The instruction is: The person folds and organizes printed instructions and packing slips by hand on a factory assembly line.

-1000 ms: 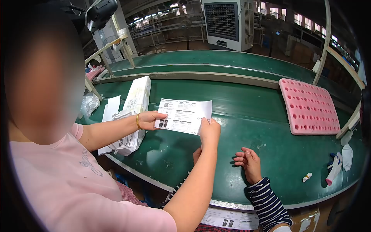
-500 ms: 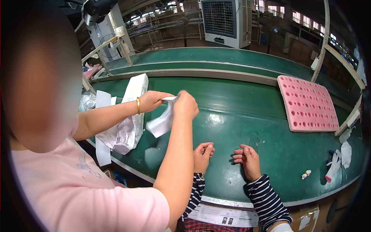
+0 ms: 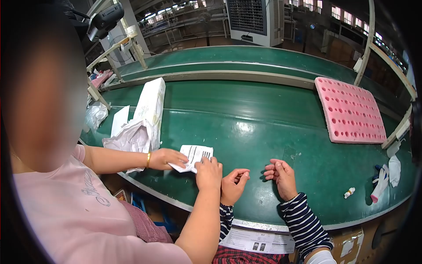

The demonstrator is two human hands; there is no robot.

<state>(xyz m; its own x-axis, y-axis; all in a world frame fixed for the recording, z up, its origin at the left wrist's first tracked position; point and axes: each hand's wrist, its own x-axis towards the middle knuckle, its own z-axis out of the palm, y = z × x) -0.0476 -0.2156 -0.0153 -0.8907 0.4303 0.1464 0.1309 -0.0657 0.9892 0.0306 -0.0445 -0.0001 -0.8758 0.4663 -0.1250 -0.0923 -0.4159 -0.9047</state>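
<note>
My left hand rests on the green work surface, its fingers loosely bent and a small gap showing between thumb and forefinger. Nothing shows in it. To its right, my right hand has half-curled fingers apart and is likewise without an object. Just left of my left hand, a co-worker's two hands press a folded white printed sheet onto the surface. The co-worker's right hand is close beside my left hand.
A pink foam block with rows of holes leans at the right. Gloves and a small white item lie nearer. At left are a long white package and crumpled wrapping. A printed sheet sits below the table edge.
The co-worker has lowered the white sheet from mid-air to the surface and now presses it flat with both hands. My hands have stayed nearly where they were.
</note>
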